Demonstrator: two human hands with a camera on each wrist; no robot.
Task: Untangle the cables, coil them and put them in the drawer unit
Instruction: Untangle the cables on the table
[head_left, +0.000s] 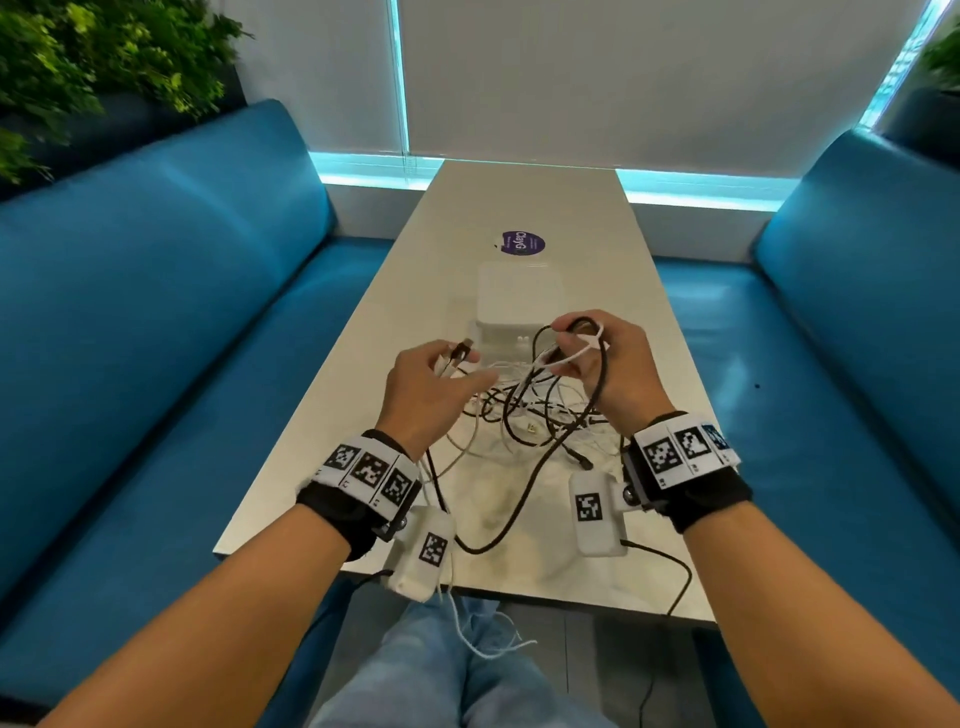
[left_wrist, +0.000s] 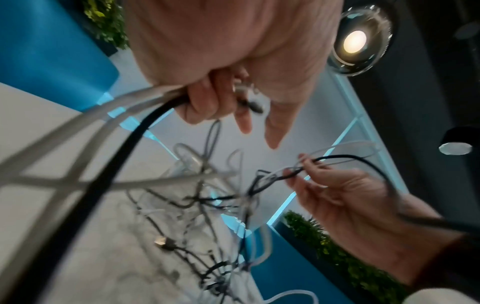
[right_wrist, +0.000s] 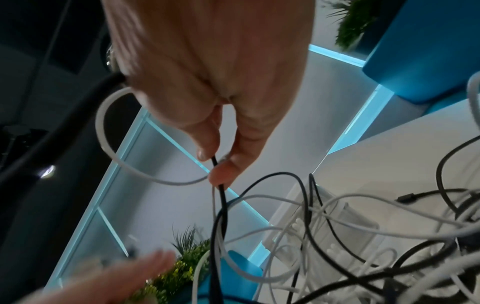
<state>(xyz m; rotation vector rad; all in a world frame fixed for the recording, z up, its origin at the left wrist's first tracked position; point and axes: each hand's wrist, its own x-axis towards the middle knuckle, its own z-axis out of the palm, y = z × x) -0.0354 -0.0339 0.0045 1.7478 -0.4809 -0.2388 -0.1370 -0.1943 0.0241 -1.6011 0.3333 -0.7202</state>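
Note:
A tangle of black and white cables (head_left: 524, 415) lies on the pale table (head_left: 519, 208), partly lifted between my hands. My left hand (head_left: 457, 364) grips several cable ends, with a black plug (head_left: 464, 349) sticking out above the fingers. In the left wrist view its curled fingers (left_wrist: 200, 98) clamp white and black strands while the forefinger and thumb point outward. My right hand (head_left: 571, 348) pinches a black loop and a white loop together; its fingertips (right_wrist: 205, 152) squeeze the black cable (right_wrist: 221, 197). The white drawer unit (head_left: 519, 301) stands just behind the hands, drawers closed.
A purple round sticker (head_left: 523, 242) lies on the table beyond the drawer unit. Blue sofas (head_left: 156, 312) flank the table on both sides. One black cable (head_left: 519, 499) trails toward the near table edge, and a white strand (head_left: 488, 644) hangs over my lap.

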